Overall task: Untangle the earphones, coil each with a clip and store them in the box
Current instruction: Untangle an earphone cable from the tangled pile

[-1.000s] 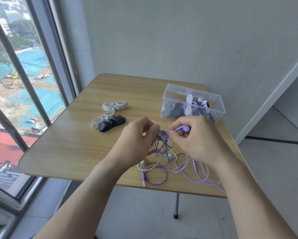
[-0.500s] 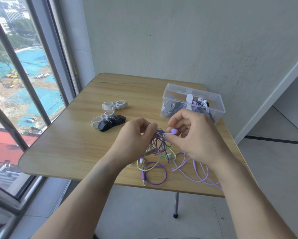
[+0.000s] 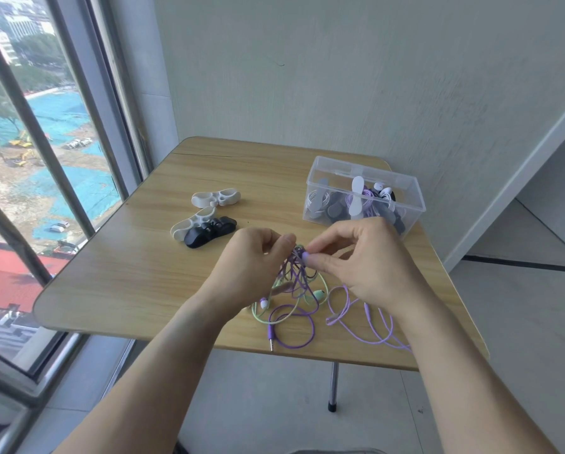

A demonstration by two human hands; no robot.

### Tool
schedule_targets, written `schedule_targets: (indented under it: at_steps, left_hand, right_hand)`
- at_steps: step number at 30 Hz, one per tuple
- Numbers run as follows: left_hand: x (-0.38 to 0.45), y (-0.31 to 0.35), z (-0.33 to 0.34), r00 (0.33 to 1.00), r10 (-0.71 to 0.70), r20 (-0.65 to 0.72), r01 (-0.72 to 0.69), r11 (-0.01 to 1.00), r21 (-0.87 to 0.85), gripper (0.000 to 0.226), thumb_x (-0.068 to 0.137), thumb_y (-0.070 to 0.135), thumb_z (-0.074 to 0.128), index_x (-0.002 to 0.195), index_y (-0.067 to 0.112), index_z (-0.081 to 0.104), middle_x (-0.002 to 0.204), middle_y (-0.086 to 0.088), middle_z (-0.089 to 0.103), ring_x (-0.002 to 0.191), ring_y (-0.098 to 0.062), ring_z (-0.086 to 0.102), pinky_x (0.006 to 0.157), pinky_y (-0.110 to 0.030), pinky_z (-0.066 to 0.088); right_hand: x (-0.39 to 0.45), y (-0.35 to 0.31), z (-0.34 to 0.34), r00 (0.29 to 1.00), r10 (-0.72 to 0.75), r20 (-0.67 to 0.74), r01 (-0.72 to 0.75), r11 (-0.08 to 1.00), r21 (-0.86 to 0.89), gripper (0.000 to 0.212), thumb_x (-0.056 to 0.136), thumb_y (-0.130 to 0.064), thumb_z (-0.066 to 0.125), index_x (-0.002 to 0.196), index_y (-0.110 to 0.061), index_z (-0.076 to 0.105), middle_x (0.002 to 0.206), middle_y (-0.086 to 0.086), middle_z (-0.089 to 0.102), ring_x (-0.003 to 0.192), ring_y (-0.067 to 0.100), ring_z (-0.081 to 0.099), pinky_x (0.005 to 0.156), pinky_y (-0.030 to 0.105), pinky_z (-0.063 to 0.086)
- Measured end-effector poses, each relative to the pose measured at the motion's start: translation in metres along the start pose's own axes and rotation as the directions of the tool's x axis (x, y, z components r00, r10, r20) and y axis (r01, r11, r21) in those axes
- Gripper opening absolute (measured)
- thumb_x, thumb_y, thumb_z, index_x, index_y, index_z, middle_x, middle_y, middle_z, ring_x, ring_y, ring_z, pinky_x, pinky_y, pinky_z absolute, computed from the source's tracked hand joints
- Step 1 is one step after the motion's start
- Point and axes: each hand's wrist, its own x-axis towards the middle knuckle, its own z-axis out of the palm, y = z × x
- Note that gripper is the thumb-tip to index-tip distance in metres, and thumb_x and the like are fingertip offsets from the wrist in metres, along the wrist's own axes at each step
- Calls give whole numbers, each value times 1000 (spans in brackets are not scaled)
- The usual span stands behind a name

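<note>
The right hand [image 3: 369, 263], having drawn a purple earbud [image 3: 305, 255] closer, is pinching it; the left hand [image 3: 255, 260] is gripping the tangled earphones [image 3: 295, 283]; untangling is only beginning.

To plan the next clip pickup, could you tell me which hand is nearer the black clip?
Left. The left hand is just right of the black clip; the right hand is farther right, beyond the tangle.
</note>
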Motion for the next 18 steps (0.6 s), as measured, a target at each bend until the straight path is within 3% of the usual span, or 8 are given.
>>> schedule_targets:
  at_steps: [3, 7, 9, 13, 16, 18]
  left_hand:
    - [1, -2, -2, 1000, 14, 23, -15, 999, 47, 36, 101, 24, 55, 72, 4, 61, 49, 2, 41, 34, -3, 38, 40, -12, 39]
    - [3, -6, -2, 995, 61, 79, -72, 986, 149, 38, 100, 35, 56, 71, 12, 64, 46, 4, 52, 36, -12, 42, 41, -21, 37]
    - [4, -7, -2, 995, 78, 57, -85, 986, 145, 32, 100, 36, 57, 79, 13, 66, 50, 8, 57, 36, -14, 44, 39, -23, 38]
    - [6, -10, -3, 985, 166, 49, -171, 975, 141, 21, 99, 31, 58, 86, 16, 65, 66, 18, 65, 40, -12, 49, 43, -25, 43]
    - [5, -11, -3, 960, 251, 124, -266, 956, 124, 6, 94, 27, 67, 91, 23, 66, 83, 11, 68, 56, -4, 56, 50, -17, 42]
    - [5, -11, -7, 951, 247, 186, -269, 958, 103, 9, 91, 25, 73, 96, 19, 68, 80, 10, 67, 55, -6, 54, 49, -20, 45]
  right_hand:
    - [1, 4, 3, 999, 43, 30, -41, 998, -44, 22, 71, -30, 90, 85, -29, 74, 89, -7, 72, 61, -4, 57, 65, 17, 47]
    - [1, 7, 8, 986, 5, 168, -14, 999, 52, 52, 74, -14, 88, 118, -29, 65, 110, -13, 68, 94, -1, 66, 77, 28, 56]
    - [1, 8, 10, 987, -22, 157, 11, 998, 68, 45, 77, -8, 85, 113, -30, 70, 104, -9, 72, 95, 3, 68, 74, 25, 55]
    - [4, 13, 10, 1000, -6, 31, 5, 1000, 25, 37, 72, -20, 89, 104, -31, 74, 86, -9, 73, 85, 7, 68, 75, 29, 55]
    - [4, 13, 9, 1000, 10, -7, -10, 999, 53, 34, 72, -23, 90, 100, -27, 71, 82, -6, 75, 77, 10, 70, 74, 30, 56]
    - [4, 12, 7, 1000, 15, 6, -16, 995, 96, 33, 71, -22, 91, 97, -24, 71, 81, -2, 75, 72, 14, 70, 71, 33, 58]
